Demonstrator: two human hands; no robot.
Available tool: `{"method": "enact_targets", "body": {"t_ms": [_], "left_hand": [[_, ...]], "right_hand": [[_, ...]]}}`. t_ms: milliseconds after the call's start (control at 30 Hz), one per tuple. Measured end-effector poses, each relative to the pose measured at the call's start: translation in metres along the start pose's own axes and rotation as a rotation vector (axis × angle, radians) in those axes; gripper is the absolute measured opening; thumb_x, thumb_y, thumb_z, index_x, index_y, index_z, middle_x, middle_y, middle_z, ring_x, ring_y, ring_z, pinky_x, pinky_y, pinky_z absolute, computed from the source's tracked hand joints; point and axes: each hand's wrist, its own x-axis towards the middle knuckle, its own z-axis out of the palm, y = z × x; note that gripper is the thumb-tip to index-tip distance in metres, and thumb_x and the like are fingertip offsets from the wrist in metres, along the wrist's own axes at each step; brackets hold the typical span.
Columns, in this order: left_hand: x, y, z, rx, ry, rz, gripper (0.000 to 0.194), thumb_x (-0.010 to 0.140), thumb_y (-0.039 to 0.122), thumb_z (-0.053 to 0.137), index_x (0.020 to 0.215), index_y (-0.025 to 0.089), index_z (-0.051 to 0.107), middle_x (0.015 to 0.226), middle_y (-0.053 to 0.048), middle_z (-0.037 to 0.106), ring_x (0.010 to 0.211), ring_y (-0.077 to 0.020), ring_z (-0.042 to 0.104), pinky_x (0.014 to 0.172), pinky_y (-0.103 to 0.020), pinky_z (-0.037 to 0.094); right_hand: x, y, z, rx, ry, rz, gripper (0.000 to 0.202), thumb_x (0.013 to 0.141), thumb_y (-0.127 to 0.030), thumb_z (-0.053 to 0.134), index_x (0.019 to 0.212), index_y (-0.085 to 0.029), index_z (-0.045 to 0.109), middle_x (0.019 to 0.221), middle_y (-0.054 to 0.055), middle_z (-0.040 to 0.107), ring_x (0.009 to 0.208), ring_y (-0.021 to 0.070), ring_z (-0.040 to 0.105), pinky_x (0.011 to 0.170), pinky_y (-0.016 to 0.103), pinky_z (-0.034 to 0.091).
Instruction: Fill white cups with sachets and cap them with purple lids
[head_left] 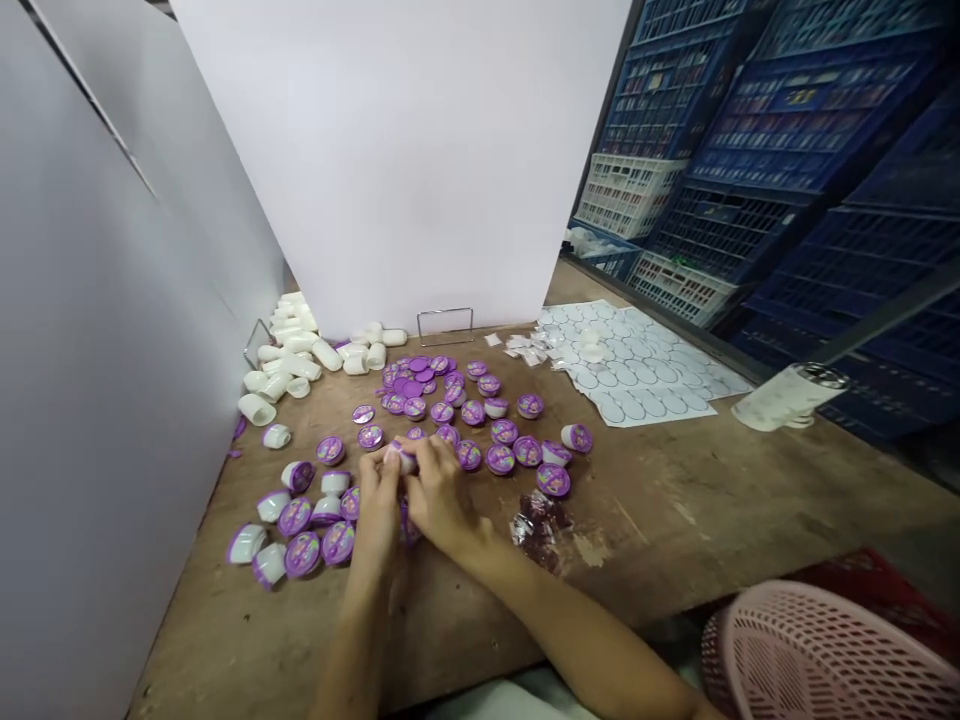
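1. While the left hand (377, 482) and the right hand (439, 492) meet, their fingers pinch one small cup (403, 459) between them, just over the table (675, 500). Call that spot the clock's middle.
2. Lots of cups look done, with purple tops on: one bunch at 8 o'clock (302, 553), another near 3 o'clock (501, 459). I can't see inside them.
3. Lots seems left, too. White cups (298, 366) lie in a heap at 11 o'clock, and flat purple lids (412, 388) sit at 12. So I'd guess the job is partway.
4. Shiny dark packets (538, 522) lie at 4 o'clock, small white packets (529, 349) at 2.
5. Far off at 2 o'clock, blue crates (817, 100) hold things too dim to name.
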Motion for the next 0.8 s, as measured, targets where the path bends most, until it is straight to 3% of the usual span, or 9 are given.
{"method": "enact_targets", "body": {"t_ms": [167, 467, 567, 667, 800], "left_hand": [[-0.014, 0.014, 0.009, 0.021, 0.038, 0.198, 0.025, 0.071, 0.033, 0.077, 0.087, 0.02, 0.062, 0.084, -0.002, 0.067, 0.08, -0.016, 0.063, 0.074, -0.025, 0.048], [-0.015, 0.026, 0.004, 0.171, 0.083, 0.366, 0.011, 0.077, 0.028, 0.071, 0.077, 0.018, 0.068, 0.074, -0.002, 0.065, 0.071, -0.0147, 0.059, 0.067, -0.023, 0.046], [-0.013, 0.025, 0.0, 0.111, 0.089, 0.356, 0.012, 0.075, 0.028, 0.073, 0.077, 0.018, 0.068, 0.073, -0.001, 0.065, 0.071, -0.0147, 0.059, 0.068, -0.023, 0.046], [-0.007, 0.02, -0.008, 0.041, 0.081, 0.323, 0.017, 0.072, 0.03, 0.076, 0.081, 0.019, 0.067, 0.077, -0.001, 0.066, 0.074, -0.0162, 0.06, 0.071, -0.024, 0.046], [0.019, 0.026, -0.034, 0.26, -0.005, 0.312, 0.017, 0.075, 0.035, 0.073, 0.078, 0.019, 0.067, 0.077, -0.004, 0.065, 0.077, -0.0196, 0.06, 0.073, -0.027, 0.045]], "right_hand": [[-0.001, 0.005, 0.003, 0.188, 0.133, 0.055, 0.013, 0.087, -0.014, 0.05, 0.094, -0.021, 0.057, 0.091, 0.007, 0.065, 0.091, 0.0225, 0.061, 0.079, 0.035, 0.049], [0.004, -0.008, 0.008, 0.266, 0.121, 0.002, 0.021, 0.093, -0.017, 0.045, 0.109, -0.022, 0.056, 0.103, 0.008, 0.066, 0.099, 0.0222, 0.06, 0.087, 0.037, 0.049], [0.012, -0.005, 0.006, 0.261, 0.016, -0.018, 0.02, 0.089, -0.017, 0.048, 0.106, -0.022, 0.058, 0.102, 0.009, 0.066, 0.099, 0.0229, 0.061, 0.087, 0.038, 0.05], [0.024, 0.002, 0.005, 0.312, -0.198, -0.026, 0.033, 0.084, -0.015, 0.053, 0.116, -0.022, 0.055, 0.113, 0.009, 0.064, 0.108, 0.0232, 0.061, 0.091, 0.039, 0.049], [0.046, 0.014, 0.015, 0.295, -0.443, -0.062, 0.05, 0.081, -0.009, 0.052, 0.13, -0.022, 0.051, 0.127, 0.01, 0.062, 0.118, 0.0232, 0.057, 0.1, 0.042, 0.044]]}}
